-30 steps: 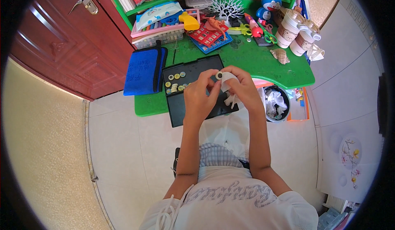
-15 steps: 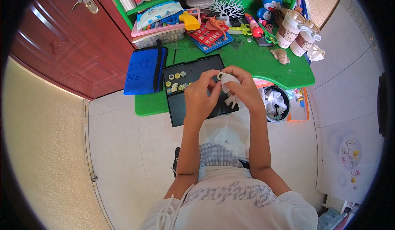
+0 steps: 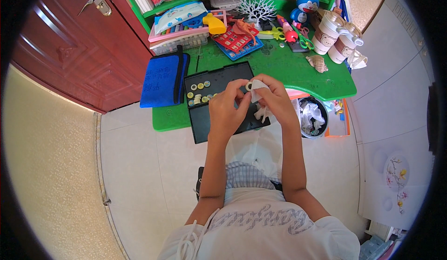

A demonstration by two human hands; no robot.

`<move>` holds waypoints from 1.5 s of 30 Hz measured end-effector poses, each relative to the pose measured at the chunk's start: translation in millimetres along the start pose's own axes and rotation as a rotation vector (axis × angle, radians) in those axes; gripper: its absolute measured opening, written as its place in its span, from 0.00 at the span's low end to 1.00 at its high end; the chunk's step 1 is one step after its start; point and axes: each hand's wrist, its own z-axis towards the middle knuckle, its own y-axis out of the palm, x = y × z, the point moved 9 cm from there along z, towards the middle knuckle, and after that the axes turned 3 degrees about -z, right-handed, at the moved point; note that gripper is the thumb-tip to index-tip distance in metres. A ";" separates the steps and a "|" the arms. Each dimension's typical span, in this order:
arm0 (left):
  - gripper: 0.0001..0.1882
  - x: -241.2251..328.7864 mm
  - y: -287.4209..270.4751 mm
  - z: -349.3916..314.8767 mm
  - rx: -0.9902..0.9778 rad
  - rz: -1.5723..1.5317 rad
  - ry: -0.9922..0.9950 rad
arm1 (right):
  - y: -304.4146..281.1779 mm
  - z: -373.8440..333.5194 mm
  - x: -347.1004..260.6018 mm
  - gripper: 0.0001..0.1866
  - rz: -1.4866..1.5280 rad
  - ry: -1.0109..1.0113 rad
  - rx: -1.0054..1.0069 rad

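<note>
Pinched at the fingertips of my left hand is a small round pale disc with a darker centre. My right hand is closed on a crumpled white tissue and presses it against the disc's edge. Part of the tissue hangs below the right fingers. Both hands are over an opened black case at the front of the desk. Several similar small round pieces, cream with yellowish or greenish faces, lie in its far half; my left hand hides some.
The green desk carries a blue zip pouch on the left, a seashell and lidded cups on the right. Red and blue trays sit behind the case. A bin with crumpled tissues stands below the desk's right side.
The tissue has shifted slightly around the disc, and my right fingers have moved a little with it. My left hand stays in nearly the same place.
</note>
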 end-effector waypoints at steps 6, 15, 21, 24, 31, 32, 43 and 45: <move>0.16 -0.4 -2.3 -0.1 0.049 0.001 0.047 | 4.2 -3.1 -15.8 0.09 -0.093 -0.068 -0.007; 0.15 -2.0 -1.9 0.2 0.018 -0.013 -0.021 | 3.0 -0.9 -7.6 0.08 -0.016 -0.032 -0.014; 0.15 -2.0 -1.1 0.7 0.013 -0.018 -0.015 | 3.3 -0.7 -2.9 0.08 0.025 0.000 -0.033; 0.15 -2.2 -1.5 1.0 0.012 -0.019 -0.013 | 3.4 -2.2 -9.2 0.08 -0.023 -0.025 -0.016; 0.15 -2.9 -2.0 0.6 0.015 -0.013 -0.011 | 5.0 -2.2 -17.7 0.09 -0.089 -0.110 0.006; 0.15 -2.7 -1.9 0.6 0.015 -0.014 -0.011 | 4.1 -1.9 -16.6 0.09 -0.089 -0.109 0.006; 0.15 -1.2 -1.5 0.8 0.009 -0.008 -0.019 | 1.1 -2.0 -4.9 0.09 -0.046 0.008 -0.009; 0.15 -1.3 -1.8 0.5 0.017 -0.005 -0.013 | 3.5 -2.8 -10.0 0.10 -0.066 -0.036 0.001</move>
